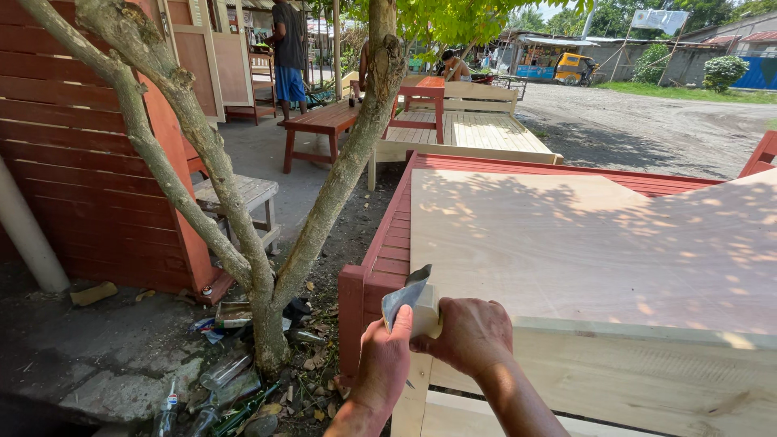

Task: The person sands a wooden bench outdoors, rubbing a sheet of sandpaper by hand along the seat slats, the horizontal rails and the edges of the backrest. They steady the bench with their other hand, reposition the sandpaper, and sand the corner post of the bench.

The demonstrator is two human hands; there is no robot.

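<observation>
Sandpaper sheet [407,296], grey, folded, sits at the near left corner of the pale plywood panel [591,243]. Left hand [386,364] pinches its lower edge with closed fingers; right hand [469,333] is curled shut over its other side. Left of the panel: red slatted frame [388,251], tree trunk [267,316], discarded bottles [218,388] with red-and-white labels at its base.

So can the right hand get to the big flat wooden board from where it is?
Probably yes. The right hand grips a sanding block at the corner of the pale plywood board, and nothing lies on the board between them. The left hand is beside it, not in the way.
</observation>
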